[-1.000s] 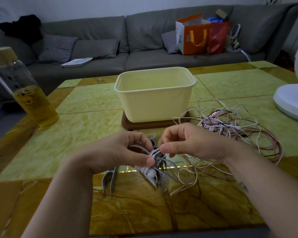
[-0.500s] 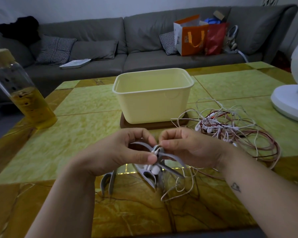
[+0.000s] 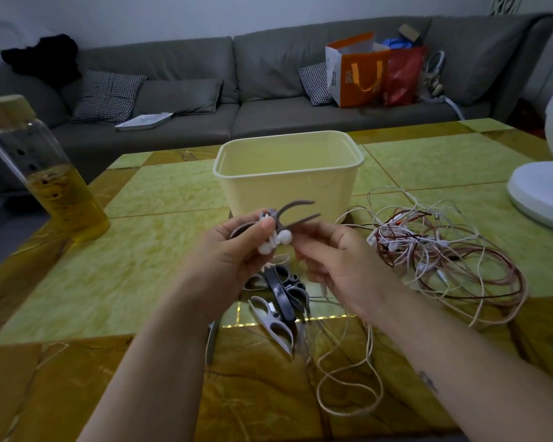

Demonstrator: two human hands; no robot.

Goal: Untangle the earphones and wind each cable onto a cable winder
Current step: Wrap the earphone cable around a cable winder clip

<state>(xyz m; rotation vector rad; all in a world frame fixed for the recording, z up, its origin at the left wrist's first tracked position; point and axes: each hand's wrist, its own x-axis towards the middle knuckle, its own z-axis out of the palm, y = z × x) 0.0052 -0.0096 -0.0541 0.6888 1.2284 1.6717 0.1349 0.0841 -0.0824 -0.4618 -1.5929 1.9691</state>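
The table [image 3: 109, 275] has open room on its left half, between the bottle [image 3: 45, 173] at the far left and the hands. The near edge runs just under the forearms. At the far middle stands a cream tub [image 3: 288, 186], and a white fan base [image 3: 537, 196] sits at the right edge. Between them, to the right of the hands, the tangle of earphones [image 3: 444, 250] spreads in white and reddish loops. One loose white cable [image 3: 348, 406] trails from it toward the near edge. A pile of spare winders [image 3: 284, 288] lies on the table right below the hands.

The grey cable winder [image 3: 296, 215] is held up off the table, in front of the tub's near wall. Its long axis lies close to level, and its two thin prongs point right and slightly away. Two white earbuds [image 3: 283, 239] sit against its left end, their heads pointing near and right.

The left hand [image 3: 233, 260] comes up from the near left, palm turned right. Its fingers wrap behind the winder and its thumb pinches the earbuds against it. The right hand [image 3: 342, 266] comes in from the near right, palm left, with its fingers curled. Its fingertips lie just under the lower prong, beside the earbuds. It is blurred, so I cannot tell whether it grips anything.
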